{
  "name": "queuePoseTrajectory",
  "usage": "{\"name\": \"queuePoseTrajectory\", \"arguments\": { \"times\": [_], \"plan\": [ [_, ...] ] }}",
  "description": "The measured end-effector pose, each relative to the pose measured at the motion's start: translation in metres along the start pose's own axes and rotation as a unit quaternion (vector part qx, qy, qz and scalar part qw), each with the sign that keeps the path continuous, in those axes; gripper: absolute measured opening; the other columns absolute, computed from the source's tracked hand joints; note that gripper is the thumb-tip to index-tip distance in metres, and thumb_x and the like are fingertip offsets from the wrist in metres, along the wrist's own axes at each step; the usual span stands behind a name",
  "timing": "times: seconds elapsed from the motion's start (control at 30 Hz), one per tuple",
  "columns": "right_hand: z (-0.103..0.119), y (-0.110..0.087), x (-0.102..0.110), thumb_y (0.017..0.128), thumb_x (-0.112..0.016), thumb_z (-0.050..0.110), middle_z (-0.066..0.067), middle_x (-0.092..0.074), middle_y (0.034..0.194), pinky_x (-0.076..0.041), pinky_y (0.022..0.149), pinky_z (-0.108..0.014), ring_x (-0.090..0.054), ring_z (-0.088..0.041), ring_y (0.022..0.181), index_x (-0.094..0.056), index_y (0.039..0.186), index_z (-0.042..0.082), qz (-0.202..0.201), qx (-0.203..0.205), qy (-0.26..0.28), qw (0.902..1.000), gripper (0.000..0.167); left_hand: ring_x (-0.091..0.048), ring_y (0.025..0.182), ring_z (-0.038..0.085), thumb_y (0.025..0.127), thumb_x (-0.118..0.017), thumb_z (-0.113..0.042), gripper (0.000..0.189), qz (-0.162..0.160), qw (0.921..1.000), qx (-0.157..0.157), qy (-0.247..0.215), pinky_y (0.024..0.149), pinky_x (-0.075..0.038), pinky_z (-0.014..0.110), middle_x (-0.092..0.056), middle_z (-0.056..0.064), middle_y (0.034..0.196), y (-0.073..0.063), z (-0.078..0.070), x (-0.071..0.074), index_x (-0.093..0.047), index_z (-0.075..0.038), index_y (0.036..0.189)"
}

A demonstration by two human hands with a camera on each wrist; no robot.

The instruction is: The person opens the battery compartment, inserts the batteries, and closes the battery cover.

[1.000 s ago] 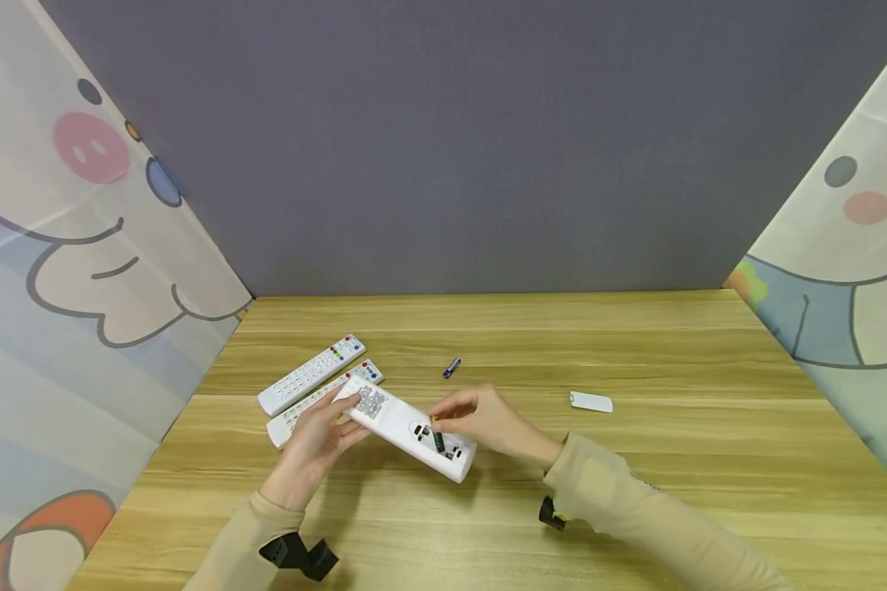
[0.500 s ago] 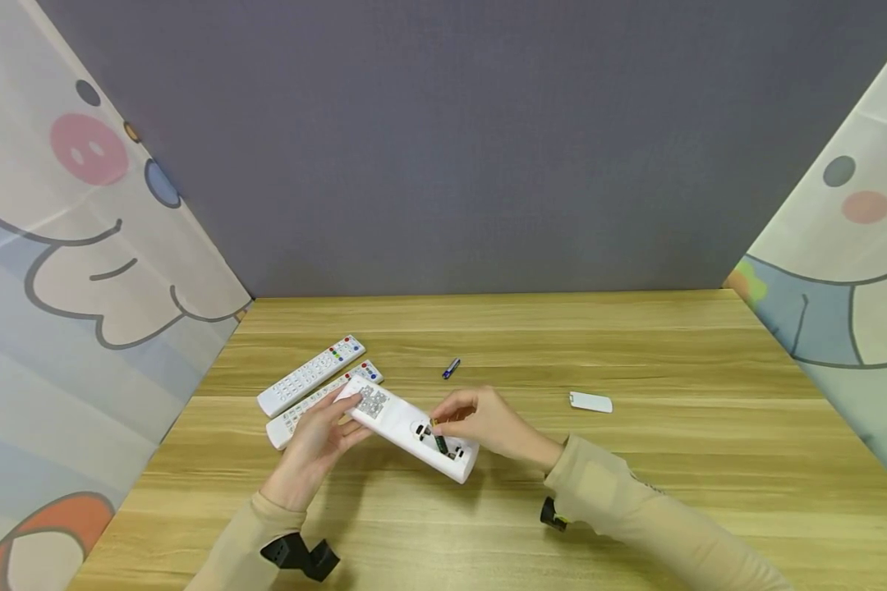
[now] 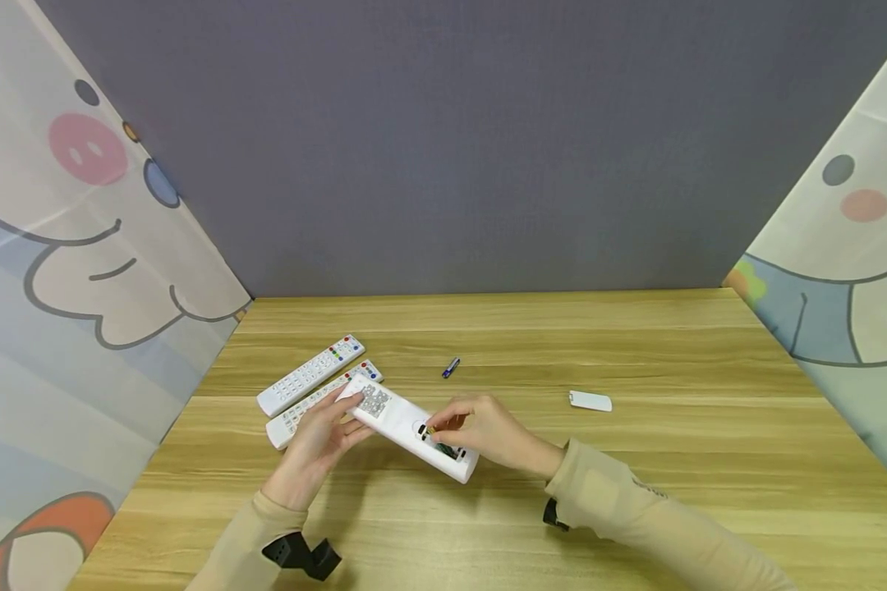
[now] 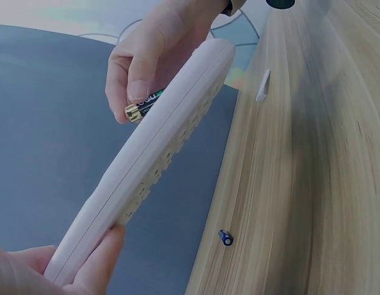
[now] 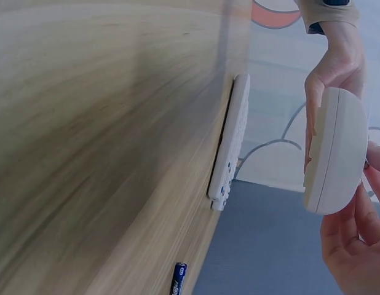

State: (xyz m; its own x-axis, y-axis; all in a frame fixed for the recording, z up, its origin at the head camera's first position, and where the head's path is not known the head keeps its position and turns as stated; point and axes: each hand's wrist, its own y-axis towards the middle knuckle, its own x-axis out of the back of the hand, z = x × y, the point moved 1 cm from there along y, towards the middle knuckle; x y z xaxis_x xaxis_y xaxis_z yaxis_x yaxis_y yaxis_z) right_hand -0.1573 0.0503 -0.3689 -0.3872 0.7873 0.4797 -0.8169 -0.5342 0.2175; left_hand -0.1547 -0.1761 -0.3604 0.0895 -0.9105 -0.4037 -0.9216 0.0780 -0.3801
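My left hand (image 3: 313, 450) grips the far end of a white remote control (image 3: 402, 424), its back turned up and the battery compartment uncovered. In the left wrist view the remote (image 4: 154, 147) stands tilted above the table, its buttons on the underside. With thumb and fingertips my right hand (image 3: 484, 428) pinches a green and gold battery (image 4: 144, 106) at the compartment. One end of the battery shows past the fingers in the left wrist view; the remote's edge hides the rest. In the right wrist view the fingers (image 5: 353, 233) of the right hand reach round the remote's end.
Two more white remotes, the upper remote (image 3: 312, 375) and the lower remote (image 3: 284, 427), lie at the left of the wooden table (image 3: 673, 353). A blue battery (image 3: 451, 368) lies behind the hands. Right of them is a small white battery cover (image 3: 590, 400).
The right hand has tipped slightly downward and the battery's raised end has sunk lower in the compartment. The left hand keeps its grip on the remote, which has barely shifted.
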Motion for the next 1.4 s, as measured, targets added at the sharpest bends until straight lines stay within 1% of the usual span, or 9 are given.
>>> {"name": "queuePoseTrajectory", "arguments": {
  "times": [0.2, 0.3, 0.47, 0.6, 0.7, 0.87, 1.07, 1.3, 1.4],
  "plan": [
    [0.001, -0.003, 0.000, 0.076, -0.069, 0.015, 0.006, -0.063, 0.083, -0.050, 0.065, -0.023, -0.052, -0.007, 0.075, -0.068, 0.090, 0.009, 0.005, 0.045, -0.031, 0.9985, 0.015, -0.062, 0.078, 0.019, 0.091, -0.041, -0.003, 0.054, 0.001, 1.0000, -0.002, 0.004, 0.077, -0.052, 0.031, -0.059, 0.002, 0.089, 0.000, 0.000, -0.001, -0.015, 0.002, 0.138],
    [0.001, -0.007, -0.001, 0.076, -0.070, 0.019, 0.006, -0.060, 0.091, -0.049, 0.071, -0.022, -0.052, -0.009, 0.082, -0.067, 0.094, 0.012, 0.010, 0.056, -0.055, 0.9968, 0.019, -0.062, 0.077, 0.019, 0.091, -0.041, -0.003, 0.053, -0.003, 1.0000, -0.003, 0.007, 0.075, -0.052, 0.030, -0.060, 0.002, 0.088, 0.000, 0.000, -0.001, -0.018, 0.002, 0.138],
    [-0.001, -0.013, -0.002, 0.073, -0.072, 0.024, -0.002, -0.052, 0.108, -0.048, 0.077, -0.023, -0.051, -0.014, 0.095, -0.063, 0.103, 0.017, 0.022, 0.065, -0.094, 0.9932, 0.031, -0.061, 0.077, 0.019, 0.091, -0.041, -0.003, 0.057, -0.006, 1.0000, -0.002, 0.004, 0.077, -0.052, 0.030, -0.058, 0.003, 0.090, 0.000, 0.000, -0.001, -0.012, 0.002, 0.139],
    [-0.004, -0.016, -0.004, 0.070, -0.074, 0.023, -0.009, -0.047, 0.117, -0.047, 0.081, -0.025, -0.049, -0.019, 0.102, -0.060, 0.109, 0.017, 0.035, 0.066, -0.095, 0.9926, 0.042, -0.061, 0.079, 0.020, 0.091, -0.042, -0.003, 0.062, -0.004, 1.0000, -0.002, 0.002, 0.079, -0.051, 0.031, -0.056, 0.005, 0.093, 0.000, -0.001, -0.001, -0.005, 0.000, 0.140],
    [-0.007, -0.017, -0.005, 0.069, -0.075, 0.022, -0.011, -0.045, 0.121, -0.047, 0.083, -0.025, -0.048, -0.022, 0.104, -0.057, 0.114, 0.016, 0.045, 0.070, -0.092, 0.9923, 0.049, -0.061, 0.079, 0.020, 0.091, -0.042, -0.003, 0.061, -0.006, 1.0000, -0.001, 0.001, 0.079, -0.051, 0.031, -0.056, 0.005, 0.094, 0.000, -0.001, -0.001, -0.006, 0.000, 0.140],
    [-0.009, -0.020, -0.007, 0.066, -0.076, 0.017, -0.010, -0.043, 0.123, -0.046, 0.086, -0.025, -0.048, -0.022, 0.105, -0.053, 0.119, 0.015, 0.046, 0.075, -0.096, 0.9915, 0.058, -0.061, 0.079, 0.020, 0.091, -0.043, -0.003, 0.062, -0.003, 1.0000, 0.000, 0.001, 0.079, -0.051, 0.031, -0.055, 0.005, 0.095, 0.000, 0.000, -0.001, -0.005, 0.000, 0.140],
    [-0.009, -0.022, -0.009, 0.066, -0.075, 0.013, -0.009, -0.043, 0.123, -0.045, 0.087, -0.025, -0.048, -0.021, 0.106, -0.055, 0.118, 0.014, 0.037, 0.080, -0.096, 0.9914, 0.056, -0.061, 0.078, 0.019, 0.091, -0.043, -0.003, 0.062, 0.000, 1.0000, 0.001, 0.000, 0.079, -0.051, 0.030, -0.057, 0.004, 0.092, 0.000, 0.000, -0.002, -0.005, 0.000, 0.140],
    [-0.012, -0.023, -0.010, 0.066, -0.074, 0.008, -0.009, -0.044, 0.123, -0.047, 0.083, -0.023, -0.051, -0.022, 0.102, -0.056, 0.116, 0.014, 0.024, 0.081, -0.092, 0.9922, 0.054, -0.062, 0.078, 0.021, 0.090, -0.042, -0.001, 0.055, -0.001, 1.0000, -0.001, -0.007, 0.078, -0.051, 0.032, -0.059, 0.004, 0.090, 0.001, 0.000, -0.003, -0.015, 0.004, 0.138],
    [-0.013, -0.023, -0.010, 0.065, -0.073, 0.007, -0.010, -0.044, 0.123, -0.047, 0.082, -0.022, -0.051, -0.022, 0.101, -0.056, 0.115, 0.013, 0.021, 0.086, -0.090, 0.9920, 0.053, -0.062, 0.077, 0.020, 0.090, -0.041, -0.001, 0.054, -0.001, 1.0000, -0.001, -0.007, 0.077, -0.052, 0.032, -0.059, 0.003, 0.089, 0.001, 0.001, -0.003, -0.016, 0.003, 0.138]
  ]
}}
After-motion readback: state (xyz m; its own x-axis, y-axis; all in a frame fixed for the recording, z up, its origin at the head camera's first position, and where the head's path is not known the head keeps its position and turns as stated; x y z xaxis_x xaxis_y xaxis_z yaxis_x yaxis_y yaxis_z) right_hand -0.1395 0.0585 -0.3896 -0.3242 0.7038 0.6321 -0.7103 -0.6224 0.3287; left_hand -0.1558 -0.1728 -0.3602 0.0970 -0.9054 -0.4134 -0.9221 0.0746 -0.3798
